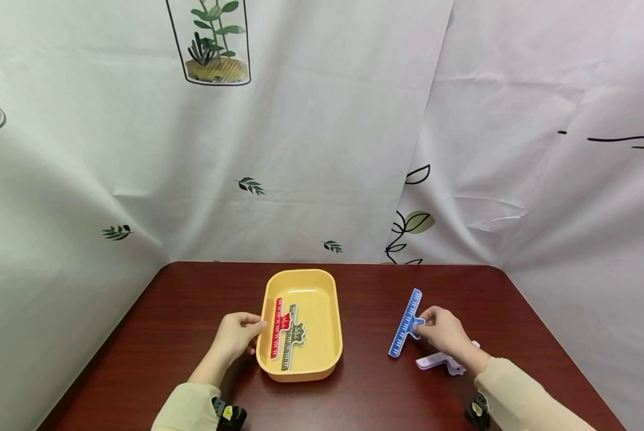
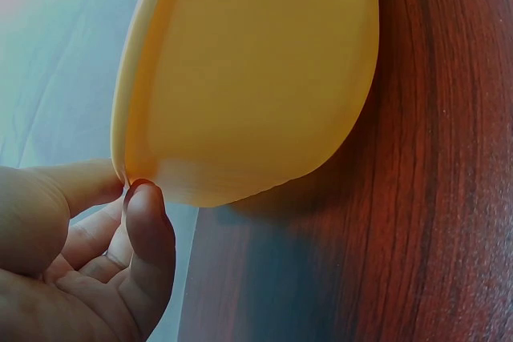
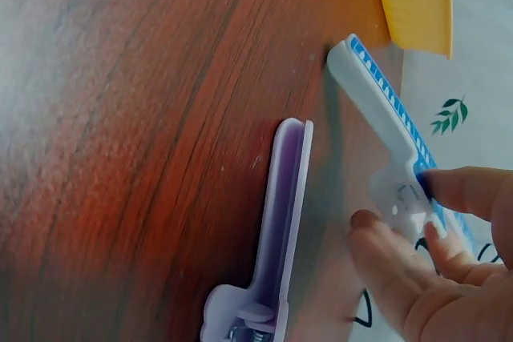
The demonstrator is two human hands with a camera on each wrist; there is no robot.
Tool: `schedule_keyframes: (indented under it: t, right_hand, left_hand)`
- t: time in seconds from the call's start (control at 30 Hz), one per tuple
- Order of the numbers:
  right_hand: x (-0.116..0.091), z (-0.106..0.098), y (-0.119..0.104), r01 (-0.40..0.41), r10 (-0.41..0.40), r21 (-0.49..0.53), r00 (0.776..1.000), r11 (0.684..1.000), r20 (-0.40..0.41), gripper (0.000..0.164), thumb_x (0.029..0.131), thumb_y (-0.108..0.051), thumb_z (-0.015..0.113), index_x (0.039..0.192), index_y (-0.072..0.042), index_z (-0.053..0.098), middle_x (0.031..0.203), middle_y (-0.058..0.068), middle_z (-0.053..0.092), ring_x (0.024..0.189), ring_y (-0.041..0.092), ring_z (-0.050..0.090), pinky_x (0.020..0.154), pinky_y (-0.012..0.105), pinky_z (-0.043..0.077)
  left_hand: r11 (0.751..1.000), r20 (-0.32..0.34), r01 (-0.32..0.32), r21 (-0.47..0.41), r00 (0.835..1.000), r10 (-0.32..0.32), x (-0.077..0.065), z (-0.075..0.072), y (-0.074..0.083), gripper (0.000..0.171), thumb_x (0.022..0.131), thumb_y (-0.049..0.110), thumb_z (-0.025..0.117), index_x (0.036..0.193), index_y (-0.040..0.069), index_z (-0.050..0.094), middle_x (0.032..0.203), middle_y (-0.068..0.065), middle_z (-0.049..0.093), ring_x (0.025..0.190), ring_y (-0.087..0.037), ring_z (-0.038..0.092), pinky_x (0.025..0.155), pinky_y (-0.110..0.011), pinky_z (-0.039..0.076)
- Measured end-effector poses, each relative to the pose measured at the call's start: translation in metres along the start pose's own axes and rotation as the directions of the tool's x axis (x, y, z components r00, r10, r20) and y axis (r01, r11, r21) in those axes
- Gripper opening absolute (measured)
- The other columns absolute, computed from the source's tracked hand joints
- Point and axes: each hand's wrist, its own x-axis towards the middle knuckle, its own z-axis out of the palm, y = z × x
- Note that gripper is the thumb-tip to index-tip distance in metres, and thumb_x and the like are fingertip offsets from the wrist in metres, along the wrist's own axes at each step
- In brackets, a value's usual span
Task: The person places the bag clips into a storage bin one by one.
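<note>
A yellow tray [image 1: 313,335] stands on the table, and my left hand [image 1: 234,335] pinches its left rim between thumb and fingers. Inside it, toward the left side, lie a red clip [image 1: 276,332] and a grey-green clip [image 1: 291,341]. To the right of the tray, my right hand [image 1: 444,331] grips a blue and white clip [image 1: 406,323] by its handle. In the right wrist view this clip [image 3: 385,94] appears raised off the table and tilted. A lilac clip [image 1: 435,360] lies on the table below the right hand, partly covered by the wrist in the head view.
The dark red-brown wooden table [image 1: 203,287] has rounded back corners. A white printed cloth [image 1: 311,149] hangs behind it and at both sides. Each wrist wears a small black camera, such as the left one [image 1: 230,416].
</note>
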Motion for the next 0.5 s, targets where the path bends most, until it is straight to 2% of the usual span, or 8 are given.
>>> schedule_keyframes:
  t: [0.1,0.27,0.5]
  right_hand:
    - [0.0002,0.0016,0.0005,-0.034,0.033,0.122,0.999,0.992,0.016,0.023,0.079,-0.007,0.070,0.092,0.005,0.056,0.075,0.008,0.057,0.060,0.014,0.058,0.055,0.028,0.054]
    - [0.0013,0.0023,-0.0002,-0.075,0.060,0.285,0.996,0.956,0.059,0.029,0.082,-0.003,0.067,0.101,0.011,0.051,0.081,0.014,0.062,0.068,0.018,0.064,0.063,0.038,0.059]
    - [0.0034,0.0009,-0.0027,-0.114,0.085,0.365,0.992,0.924,0.094,0.039,0.085,-0.006,0.064,0.113,0.016,0.050,0.087,0.016,0.068,0.074,0.022,0.068,0.066,0.039,0.059]
  left_hand:
    - [1.000,0.001,0.001,-0.002,1.000,-0.001,0.0001,0.0002,-0.0003,0.026,0.088,0.013,0.065,0.105,-0.007,0.064,0.080,-0.010,0.067,0.059,-0.014,0.058,0.048,-0.029,0.052]
    - [1.000,0.000,-0.005,-0.003,1.000,0.005,0.0004,0.0003,0.0004,0.026,0.088,0.012,0.065,0.105,-0.007,0.064,0.079,-0.010,0.067,0.058,-0.014,0.058,0.047,-0.030,0.052]
    - [1.000,0.000,-0.012,-0.003,1.000,0.012,-0.0003,-0.0002,0.0001,0.026,0.088,0.012,0.064,0.105,-0.008,0.063,0.079,-0.012,0.067,0.057,-0.014,0.058,0.047,-0.029,0.052]
